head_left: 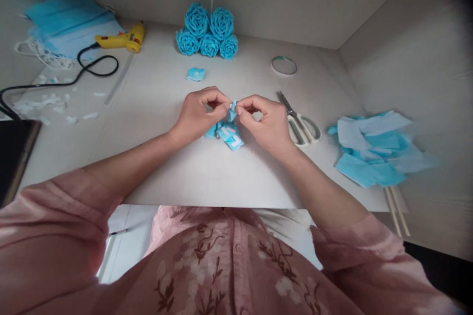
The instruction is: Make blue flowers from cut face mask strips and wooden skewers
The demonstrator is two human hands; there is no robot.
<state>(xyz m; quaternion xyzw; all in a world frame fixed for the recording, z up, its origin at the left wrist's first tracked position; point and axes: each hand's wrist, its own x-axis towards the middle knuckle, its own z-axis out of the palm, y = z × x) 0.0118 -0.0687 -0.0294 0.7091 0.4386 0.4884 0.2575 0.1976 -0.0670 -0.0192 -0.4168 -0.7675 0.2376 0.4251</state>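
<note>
Near the middle of the table, my left hand (201, 112) and my right hand (266, 120) meet with thumbs and forefingers pinched. Between the fingertips is a small blue fabric piece (232, 113), with a bit of white at its top; both hands grip it. Right below it lie several blue pieces with white strips (231, 137), partly behind the held piece. A separate blue piece (195, 74) rests flat farther back. Close by my right hand are scissors (300, 123) with pale handles, blades pointing away from me.
Rolled blue fabric roses (209, 32) are stacked at the back. A yellow glue gun (125, 38) with a black cord lies by blue face masks (70, 22) at left, near white scraps (55, 102). A tape roll (284, 66) and cut fabric pieces (377, 150) over sticks (397, 211) are at right.
</note>
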